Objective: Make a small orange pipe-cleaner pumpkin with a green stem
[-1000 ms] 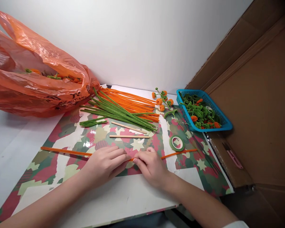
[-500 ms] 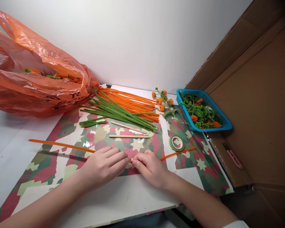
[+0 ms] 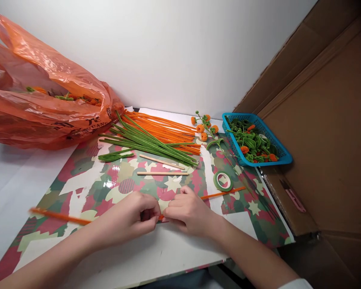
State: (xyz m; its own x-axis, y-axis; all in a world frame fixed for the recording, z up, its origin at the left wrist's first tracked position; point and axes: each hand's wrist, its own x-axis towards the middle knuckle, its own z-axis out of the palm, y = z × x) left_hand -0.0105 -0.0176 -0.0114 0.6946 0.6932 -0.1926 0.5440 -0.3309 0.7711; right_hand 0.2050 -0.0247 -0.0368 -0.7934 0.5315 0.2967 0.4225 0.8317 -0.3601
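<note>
Between my two hands runs an orange pipe cleaner [image 3: 61,216], one end sticking out past my left wrist and the other out to the right under the tape. My left hand [image 3: 140,214] pinches it near its middle, thumb and fingertips closed. Close beside it, my right hand [image 3: 186,210] is closed on the same pipe cleaner, its fingertips partly hidden. A short orange bit shows between the hands. Just beyond them lie two thin wooden sticks [image 3: 162,174]. A roll of green tape [image 3: 223,181] rests to the right of my right hand.
Green pipe cleaners [image 3: 156,144] lie across orange ones [image 3: 162,127] at the back. An orange plastic bag [image 3: 48,108] stands left. A flower stem [image 3: 215,140] lies near the blue basket [image 3: 278,158] of leaves. Pink-handled tweezers [image 3: 293,196] lie by the cardboard wall [image 3: 327,120].
My left hand has turned and come nearer to me, its fingers now curled in a pinch. The pipe cleaner's left end has swung down toward me. My right hand has rolled over slightly.
</note>
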